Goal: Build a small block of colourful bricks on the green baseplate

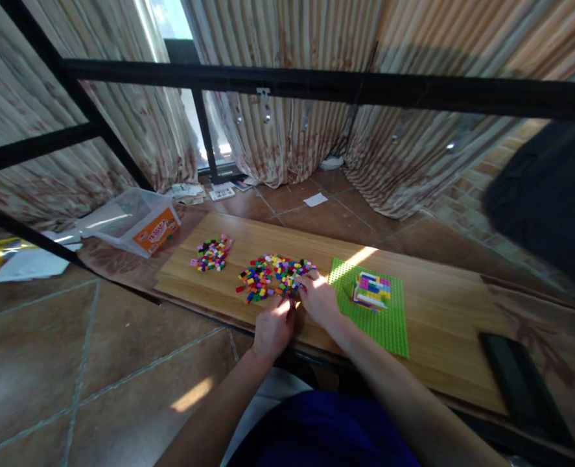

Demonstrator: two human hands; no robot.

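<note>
A loose pile of small coloured toy building bricks (258,279) lies on the wooden board in front of me. My right hand (319,297) is at the pile's right end, its bent fingers drawn together among the bricks. At the near edge of the pile, my left hand (273,325) is closed with its fingers curled. What either hand pinches is hidden or too small to name. To the right of my right hand, a green baseplate (389,331) carries a small block built of multicoloured bricks (372,292), with white and yellow on its sides.
A second brick heap (213,253) lies farther left on the wooden board (443,311). Beyond it stands a clear plastic bin (126,220) with an orange label. A dark flat device (523,383) lies at the right end. A black metal bar (316,84) crosses ahead, before striped curtains.
</note>
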